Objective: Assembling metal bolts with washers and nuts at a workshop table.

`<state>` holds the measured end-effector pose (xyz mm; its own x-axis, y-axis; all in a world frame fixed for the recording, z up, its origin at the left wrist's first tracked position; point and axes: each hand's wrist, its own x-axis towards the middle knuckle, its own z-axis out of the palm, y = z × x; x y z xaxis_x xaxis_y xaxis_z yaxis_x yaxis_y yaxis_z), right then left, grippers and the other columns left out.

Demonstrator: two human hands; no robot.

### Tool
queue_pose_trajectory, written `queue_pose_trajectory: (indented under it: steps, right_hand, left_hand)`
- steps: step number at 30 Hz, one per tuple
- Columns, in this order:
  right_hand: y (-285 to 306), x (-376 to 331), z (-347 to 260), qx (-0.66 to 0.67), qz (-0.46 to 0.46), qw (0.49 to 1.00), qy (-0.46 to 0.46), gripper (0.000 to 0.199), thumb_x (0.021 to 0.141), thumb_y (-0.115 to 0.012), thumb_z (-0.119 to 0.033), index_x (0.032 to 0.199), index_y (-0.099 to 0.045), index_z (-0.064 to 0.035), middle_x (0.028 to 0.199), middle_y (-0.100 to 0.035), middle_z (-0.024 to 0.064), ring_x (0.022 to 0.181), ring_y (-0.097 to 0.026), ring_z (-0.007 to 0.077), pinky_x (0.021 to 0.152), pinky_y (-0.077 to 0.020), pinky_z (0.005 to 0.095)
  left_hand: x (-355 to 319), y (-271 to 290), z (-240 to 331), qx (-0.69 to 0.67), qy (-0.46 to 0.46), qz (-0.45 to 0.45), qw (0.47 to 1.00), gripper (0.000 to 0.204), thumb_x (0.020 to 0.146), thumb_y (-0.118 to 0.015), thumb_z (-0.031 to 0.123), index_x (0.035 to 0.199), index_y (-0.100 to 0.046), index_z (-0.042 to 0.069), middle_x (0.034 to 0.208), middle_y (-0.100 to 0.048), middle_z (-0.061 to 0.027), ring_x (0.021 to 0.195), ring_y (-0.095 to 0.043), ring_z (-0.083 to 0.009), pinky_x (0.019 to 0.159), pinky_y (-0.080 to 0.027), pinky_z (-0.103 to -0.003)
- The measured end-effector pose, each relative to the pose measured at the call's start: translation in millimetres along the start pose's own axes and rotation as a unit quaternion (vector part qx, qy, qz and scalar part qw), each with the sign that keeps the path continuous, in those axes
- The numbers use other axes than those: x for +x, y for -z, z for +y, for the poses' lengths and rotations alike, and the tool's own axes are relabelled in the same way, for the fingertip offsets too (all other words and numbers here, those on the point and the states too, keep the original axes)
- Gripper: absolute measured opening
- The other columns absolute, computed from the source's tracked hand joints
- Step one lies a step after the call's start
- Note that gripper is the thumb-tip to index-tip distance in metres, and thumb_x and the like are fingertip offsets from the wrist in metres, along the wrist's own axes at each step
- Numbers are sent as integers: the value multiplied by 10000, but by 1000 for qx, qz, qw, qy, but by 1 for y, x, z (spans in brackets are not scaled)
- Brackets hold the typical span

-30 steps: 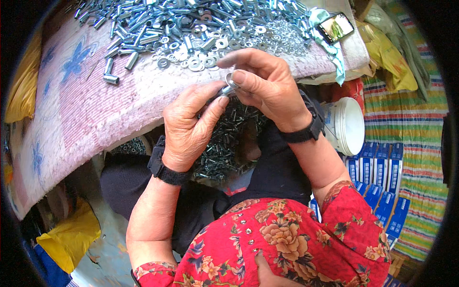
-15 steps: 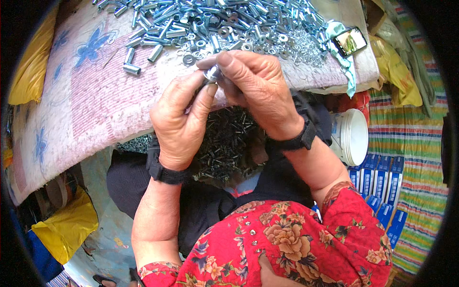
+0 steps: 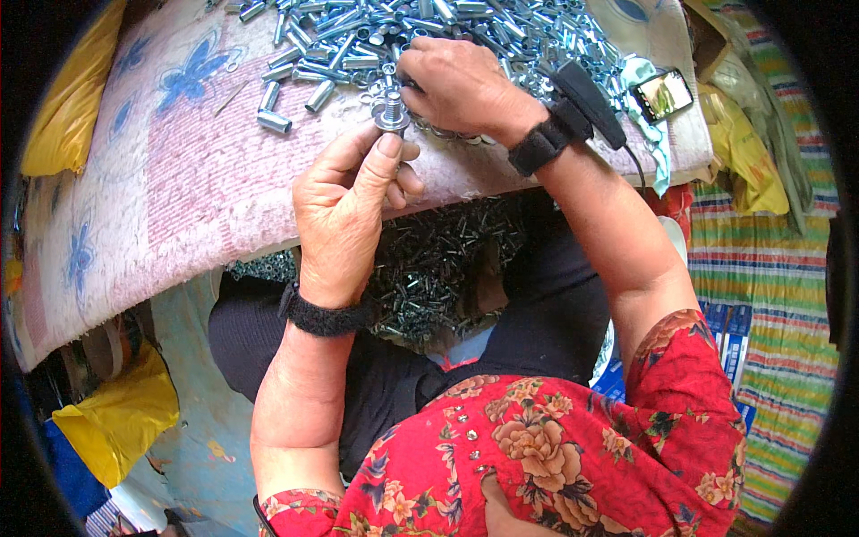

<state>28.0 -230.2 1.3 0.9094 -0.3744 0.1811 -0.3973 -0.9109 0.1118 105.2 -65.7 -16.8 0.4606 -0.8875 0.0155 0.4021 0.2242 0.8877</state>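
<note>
At the near edge of the cloth-covered counter (image 3: 161, 188), the left hand (image 3: 344, 210) pinches a bolt (image 3: 391, 111) with a washer on it, shank upright. The right hand (image 3: 461, 85) lies just beyond and to the right, fingers curled down into the heap of bolts and washers (image 3: 429, 31); what they grip is hidden.

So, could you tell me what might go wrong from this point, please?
1. The left hand pinches a bolt with washers only at the fingertips; the washers could slide off, perhaps into the heap of finished pieces in the lap.
2. The right hand presses into the loose pile of bolts on the pink cloth; it could push some off the edge.
3. The phone lies near the cloth's corner and might get knocked off.
</note>
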Motion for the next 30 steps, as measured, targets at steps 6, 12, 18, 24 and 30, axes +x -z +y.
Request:
queue_pose_trajectory:
  steps: [6,12,18,24,30]
  right_hand:
    - [61,-30,-2,501,21,865,-6,171,798,-571,-55,951,-571,20,765,-563,2,694,-510,39,613,-432,178]
    - [76,-58,-6,378,54,921,72,185,771,-568,-4,954,-546,-3,798,-528,17,738,-502,70,673,-426,199]
    - [87,-76,0,337,31,935,105,185,735,-575,21,917,-548,-4,837,-553,95,761,-554,210,651,-434,265]
    - [87,-94,-3,275,67,955,91,179,744,-589,-29,911,-530,-3,749,-540,108,657,-547,220,592,-427,284]
    - [99,-121,-4,316,35,945,74,183,753,-562,-10,929,-515,2,731,-535,108,644,-542,252,586,-425,302]
  left_hand:
    - [-1,-4,-1,23,19,-42,999,195,834,-562,117,985,-586,-3,770,-613,-46,572,-520,-57,496,-400,-174]
    - [-5,-13,-6,62,-16,-91,994,204,840,-557,163,988,-597,29,808,-623,-37,596,-513,-46,519,-381,-169]
    - [-4,-20,-6,115,-45,-142,982,188,804,-595,91,969,-610,2,726,-600,-17,576,-515,-49,520,-414,-180]
    - [-10,-26,-8,119,-2,-168,978,193,816,-578,103,983,-611,11,698,-590,-5,547,-505,-49,491,-400,-182]
    - [-23,-38,-8,69,85,-233,966,187,854,-528,167,925,-617,19,742,-615,-11,560,-502,-39,481,-363,-163]
